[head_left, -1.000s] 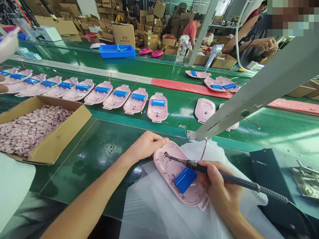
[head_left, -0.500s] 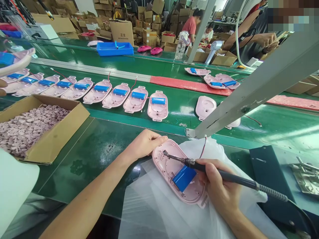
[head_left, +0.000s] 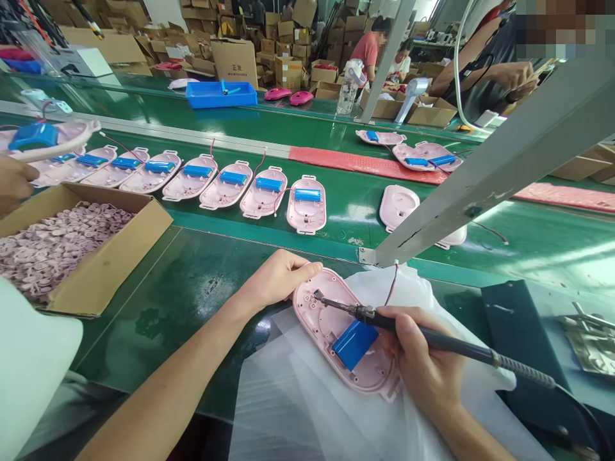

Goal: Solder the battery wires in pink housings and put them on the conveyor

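Between my hands lies a pink plastic shell (head_left: 331, 339), tilted on white foam sheeting (head_left: 283, 410). A blue battery pack (head_left: 355, 344) sits inside it, and a red-and-black lead with a white plug (head_left: 393, 282) rises behind. My left hand (head_left: 283, 278) grips the shell's far-left rim, thumb on top. A soldering iron (head_left: 427, 336) is held like a pen in my right hand (head_left: 427, 365). Its flat tip touches or hovers just over the small posts at the shell's far end; I cannot tell which.
Several pink shells with blue batteries line the green conveyor (head_left: 355, 214). A carton (head_left: 110, 262) of small pink parts stands left, near a co-worker's hand (head_left: 14, 182). A grey metal post (head_left: 461, 173) slants across the right, above a dark metal box (head_left: 523, 346).
The row of shells has shifted slightly right on the conveyor. At the left, the co-worker's hand and a shell have come further into view. My hands and the soldering iron have stayed put.
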The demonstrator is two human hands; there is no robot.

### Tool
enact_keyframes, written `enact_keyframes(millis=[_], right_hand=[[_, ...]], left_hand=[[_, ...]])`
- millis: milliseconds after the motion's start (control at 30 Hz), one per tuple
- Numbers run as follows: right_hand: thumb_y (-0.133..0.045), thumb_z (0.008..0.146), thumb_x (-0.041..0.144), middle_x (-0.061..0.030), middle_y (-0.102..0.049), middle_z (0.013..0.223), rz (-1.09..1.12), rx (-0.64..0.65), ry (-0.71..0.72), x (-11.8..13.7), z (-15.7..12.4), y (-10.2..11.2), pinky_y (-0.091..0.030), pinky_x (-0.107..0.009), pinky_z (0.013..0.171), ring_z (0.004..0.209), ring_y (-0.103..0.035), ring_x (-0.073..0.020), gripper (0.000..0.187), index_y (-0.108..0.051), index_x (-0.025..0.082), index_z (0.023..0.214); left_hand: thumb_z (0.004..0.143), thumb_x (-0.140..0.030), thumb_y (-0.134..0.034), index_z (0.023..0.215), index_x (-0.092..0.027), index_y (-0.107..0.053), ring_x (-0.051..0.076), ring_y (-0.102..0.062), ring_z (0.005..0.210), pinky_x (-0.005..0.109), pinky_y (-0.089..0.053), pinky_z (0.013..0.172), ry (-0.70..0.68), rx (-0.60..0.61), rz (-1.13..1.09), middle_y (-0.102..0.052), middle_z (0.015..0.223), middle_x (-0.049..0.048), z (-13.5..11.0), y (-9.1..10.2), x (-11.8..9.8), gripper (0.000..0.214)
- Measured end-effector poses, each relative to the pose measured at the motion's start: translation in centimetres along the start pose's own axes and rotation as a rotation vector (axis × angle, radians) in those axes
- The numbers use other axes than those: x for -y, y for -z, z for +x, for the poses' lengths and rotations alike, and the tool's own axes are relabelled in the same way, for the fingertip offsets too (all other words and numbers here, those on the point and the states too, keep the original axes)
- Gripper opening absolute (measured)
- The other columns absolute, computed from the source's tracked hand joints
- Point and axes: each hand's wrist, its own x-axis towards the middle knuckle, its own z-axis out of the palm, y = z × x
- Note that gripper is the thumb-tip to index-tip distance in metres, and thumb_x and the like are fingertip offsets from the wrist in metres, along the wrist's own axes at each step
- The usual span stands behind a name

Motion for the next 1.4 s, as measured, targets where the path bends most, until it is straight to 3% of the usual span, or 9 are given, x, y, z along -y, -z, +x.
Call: enact_keyframes(millis=[1400], right_hand=[[-0.065, 0.103, 0.045, 0.0017, -0.062, 0.050, 0.050, -0.024, -0.030, 0.01, 0.05, -0.15, -0.043, -0.022, 0.037, 0.039, -0.054, -0.0117, 0.033, -0.083, 0.020, 0.089]], left_hand=[[0.093, -0.060, -0.065, 0.060, -0.019, -0.043, 0.008, -0.032, 0.053, 0.023, -0.023, 0.050, 0.033, 0.014, -0.037, -0.036, 0.057, -0.0056, -0.16, 0.17, 0.31, 0.057]])
